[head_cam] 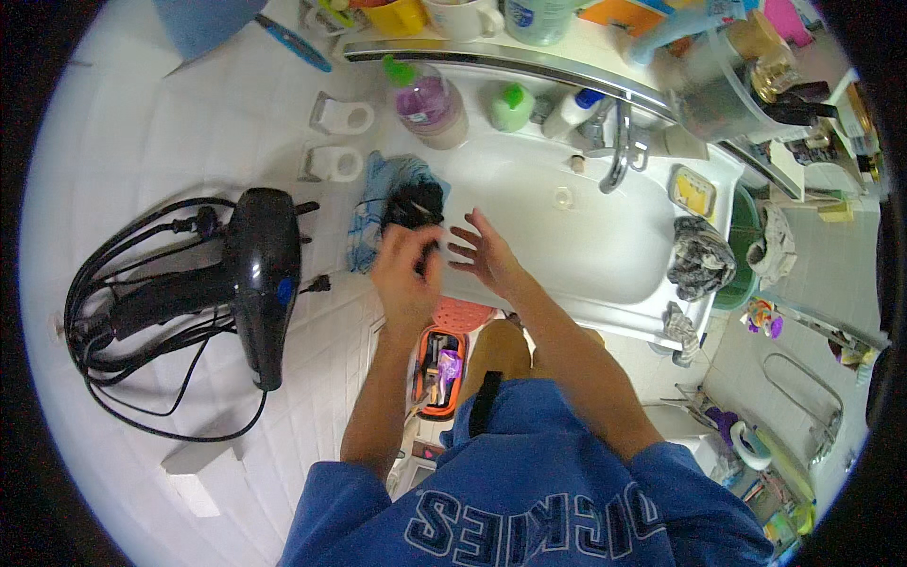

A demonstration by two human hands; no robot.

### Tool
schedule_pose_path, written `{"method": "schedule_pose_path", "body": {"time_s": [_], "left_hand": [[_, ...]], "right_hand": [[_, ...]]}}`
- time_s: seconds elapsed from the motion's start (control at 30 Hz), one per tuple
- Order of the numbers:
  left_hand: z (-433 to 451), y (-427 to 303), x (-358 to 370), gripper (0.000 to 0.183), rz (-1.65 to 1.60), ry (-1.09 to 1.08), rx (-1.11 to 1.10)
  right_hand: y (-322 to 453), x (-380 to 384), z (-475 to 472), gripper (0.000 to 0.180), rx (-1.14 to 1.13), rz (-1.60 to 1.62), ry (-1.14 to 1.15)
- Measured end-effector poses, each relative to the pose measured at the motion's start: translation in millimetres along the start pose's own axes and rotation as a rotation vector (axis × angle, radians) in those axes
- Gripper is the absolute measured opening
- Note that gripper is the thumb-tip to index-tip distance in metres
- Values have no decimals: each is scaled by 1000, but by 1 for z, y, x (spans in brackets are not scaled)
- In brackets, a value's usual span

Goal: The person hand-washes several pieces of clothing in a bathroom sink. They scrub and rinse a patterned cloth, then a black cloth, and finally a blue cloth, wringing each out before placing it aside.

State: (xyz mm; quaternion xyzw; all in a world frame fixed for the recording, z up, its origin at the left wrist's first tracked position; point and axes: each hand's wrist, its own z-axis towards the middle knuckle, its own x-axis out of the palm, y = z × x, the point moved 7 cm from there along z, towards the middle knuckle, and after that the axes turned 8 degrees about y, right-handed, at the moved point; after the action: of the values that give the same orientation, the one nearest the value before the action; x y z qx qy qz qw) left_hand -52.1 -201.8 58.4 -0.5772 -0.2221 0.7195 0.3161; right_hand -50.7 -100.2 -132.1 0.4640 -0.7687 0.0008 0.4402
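My left hand (pixel 409 276), blurred, is curled around a small dark item (pixel 426 256) near the left edge of a white washbasin (pixel 545 234); what the item is cannot be made out. Just beyond it, a black bundle (pixel 418 202) lies on a blue checked cloth (pixel 379 184). My right hand (pixel 485 251) is raised over the basin's left side, fingers spread, with nothing in it. A chrome faucet (pixel 620 152) stands at the basin's back.
A black hair dryer (pixel 266 283) hangs on the left wall with its cord looped. Pump bottles, one with purple liquid (pixel 429 106), line the basin's back. A soap dish (pixel 693 191) and crumpled grey cloth (pixel 701 259) sit right. An orange-rimmed case (pixel 439 372) is below.
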Motion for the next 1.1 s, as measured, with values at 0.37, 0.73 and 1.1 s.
{"method": "schedule_pose_path", "body": {"time_s": [0.37,0.73,1.1], "left_hand": [[21,-17,106,34,-800,45,-99],[19,55,305,53,88,296,-54],[-21,111,399,61,293,715,-1]], "right_hand": [[110,-209,-71,19,-441,-107,-417],[145,-241,-84,50,-511,-1573,-824],[88,-270,16,60,-354,-2073,-539]]}}
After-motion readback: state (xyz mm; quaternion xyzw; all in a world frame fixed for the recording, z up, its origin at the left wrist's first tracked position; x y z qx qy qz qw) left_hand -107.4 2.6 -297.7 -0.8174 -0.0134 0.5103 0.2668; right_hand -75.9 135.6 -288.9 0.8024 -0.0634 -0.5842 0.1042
